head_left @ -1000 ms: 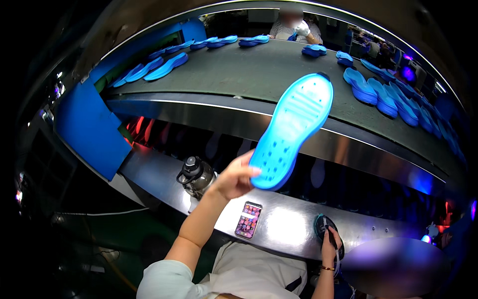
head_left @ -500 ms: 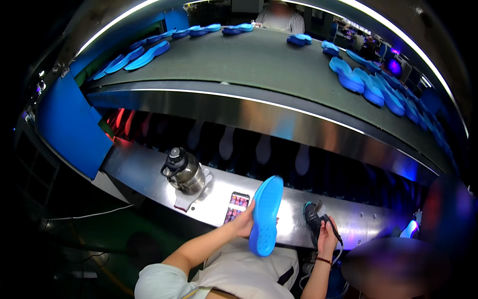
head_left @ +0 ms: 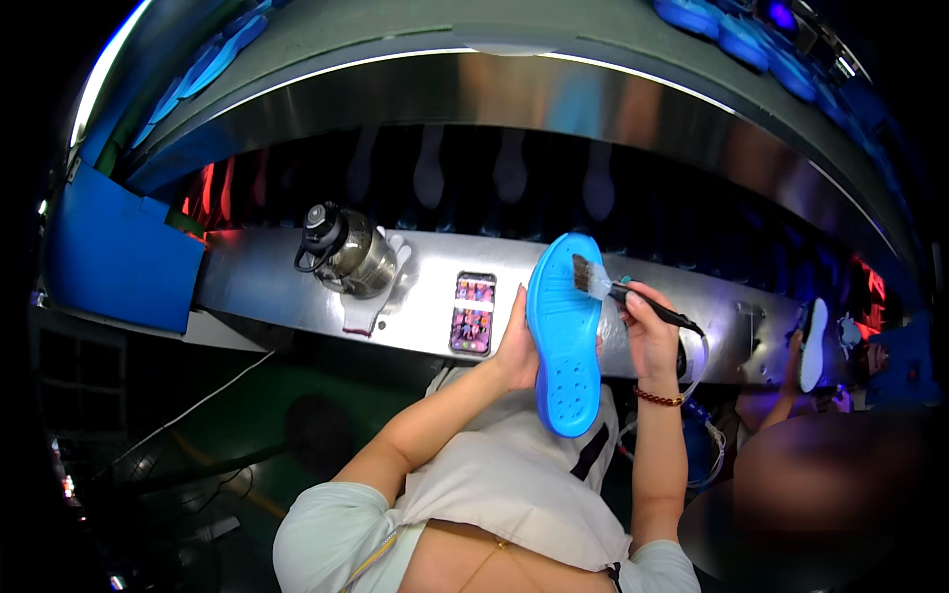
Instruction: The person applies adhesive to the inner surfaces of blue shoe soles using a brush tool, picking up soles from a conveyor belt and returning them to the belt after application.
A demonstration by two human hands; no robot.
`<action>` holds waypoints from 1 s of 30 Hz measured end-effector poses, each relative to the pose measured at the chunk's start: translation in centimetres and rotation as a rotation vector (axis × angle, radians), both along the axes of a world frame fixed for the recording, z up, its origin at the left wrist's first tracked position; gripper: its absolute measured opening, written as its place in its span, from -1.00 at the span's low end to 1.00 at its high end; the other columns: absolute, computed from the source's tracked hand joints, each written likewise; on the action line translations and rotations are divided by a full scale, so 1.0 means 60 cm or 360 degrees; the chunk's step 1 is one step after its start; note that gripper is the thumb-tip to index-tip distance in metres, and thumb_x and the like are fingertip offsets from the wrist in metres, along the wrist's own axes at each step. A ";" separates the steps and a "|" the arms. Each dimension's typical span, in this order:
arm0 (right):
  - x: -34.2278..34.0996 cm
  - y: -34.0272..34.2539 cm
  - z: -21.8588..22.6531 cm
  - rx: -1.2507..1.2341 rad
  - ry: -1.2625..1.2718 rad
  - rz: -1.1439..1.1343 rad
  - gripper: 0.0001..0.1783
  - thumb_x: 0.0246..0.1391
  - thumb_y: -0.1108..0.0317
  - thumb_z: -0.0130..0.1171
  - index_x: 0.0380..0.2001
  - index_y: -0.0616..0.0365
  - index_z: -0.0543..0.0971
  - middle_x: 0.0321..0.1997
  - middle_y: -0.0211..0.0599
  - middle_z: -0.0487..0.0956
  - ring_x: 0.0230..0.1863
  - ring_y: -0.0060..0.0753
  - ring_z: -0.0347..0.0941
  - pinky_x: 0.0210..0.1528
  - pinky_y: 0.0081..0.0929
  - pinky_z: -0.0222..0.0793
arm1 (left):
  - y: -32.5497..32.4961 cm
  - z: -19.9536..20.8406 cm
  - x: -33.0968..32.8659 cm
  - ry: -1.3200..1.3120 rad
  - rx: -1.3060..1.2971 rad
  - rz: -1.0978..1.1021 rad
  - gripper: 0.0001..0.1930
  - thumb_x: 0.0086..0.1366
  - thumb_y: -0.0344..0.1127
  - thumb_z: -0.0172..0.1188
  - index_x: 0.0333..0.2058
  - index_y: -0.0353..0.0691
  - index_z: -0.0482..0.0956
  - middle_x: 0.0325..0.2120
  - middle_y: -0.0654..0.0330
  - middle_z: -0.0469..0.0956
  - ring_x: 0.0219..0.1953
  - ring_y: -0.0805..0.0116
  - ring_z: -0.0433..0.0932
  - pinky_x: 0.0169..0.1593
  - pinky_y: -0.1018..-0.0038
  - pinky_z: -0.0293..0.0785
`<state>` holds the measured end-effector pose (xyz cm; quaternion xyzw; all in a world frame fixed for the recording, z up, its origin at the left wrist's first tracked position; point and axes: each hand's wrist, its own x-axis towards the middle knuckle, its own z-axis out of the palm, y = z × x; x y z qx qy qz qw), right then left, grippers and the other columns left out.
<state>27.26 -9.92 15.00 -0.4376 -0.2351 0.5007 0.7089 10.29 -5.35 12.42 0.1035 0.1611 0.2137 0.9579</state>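
My left hand [head_left: 516, 348] grips a blue shoe sole [head_left: 564, 336] by its left edge and holds it upright over my lap, inner side toward me. My right hand [head_left: 647, 331] holds a small brush [head_left: 621, 289] by its dark handle. The brush's bristles touch the upper right part of the sole.
A steel ledge [head_left: 277, 287] runs in front of me with a dark lidded bottle [head_left: 346, 255] and a phone [head_left: 474, 312] lying on it. Above, a conveyor belt [head_left: 395, 25] carries several blue soles [head_left: 213, 79]. A blue panel [head_left: 114, 259] stands left. Another person's hand holds a sole [head_left: 813, 346] at right.
The sole came down from the belt, where my left hand held it high, to my lap. My right hand lifted the brush from the ledge onto the sole.
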 end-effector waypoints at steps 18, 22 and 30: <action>-0.099 -0.003 0.024 0.0006 -0.1401 -0.0167 -0.77 -0.18 0.38 0.17 -0.39 0.24 0.57 -0.50 -0.06 0.54 -0.47 -0.25 0.50 -0.39 -0.50 0.37 | -0.007 -0.020 0.017 0.0405 0.0423 0.0408 -0.24 0.16 0.37 -0.57 0.09 -0.07 0.18 0.03 0.18 0.26 0.07 0.26 0.24 0.15 0.29 0.12; -0.092 -0.045 0.013 0.0009 -0.1632 0.0162 -0.78 -0.20 0.37 0.18 -0.39 0.19 0.58 -0.51 -0.07 0.54 -0.48 -0.25 0.50 -0.38 -0.49 0.38 | 0.033 -0.041 -0.016 0.0534 0.0404 0.0496 -0.13 0.08 0.46 -0.52 -0.03 -0.25 0.29 -0.26 0.00 0.44 -0.20 0.17 0.44 -0.04 0.26 0.35; -0.026 -0.077 0.079 0.0013 -0.1418 0.0746 -0.76 -0.15 0.43 0.22 -0.33 0.26 0.57 -0.39 -0.25 0.59 -0.36 -0.57 0.49 -0.26 -0.62 0.39 | 0.035 0.029 -0.033 0.0239 0.0409 0.0278 -0.09 0.07 0.47 -0.57 0.07 -0.23 0.19 -0.17 -0.05 0.41 -0.14 0.13 0.43 -0.04 0.19 0.36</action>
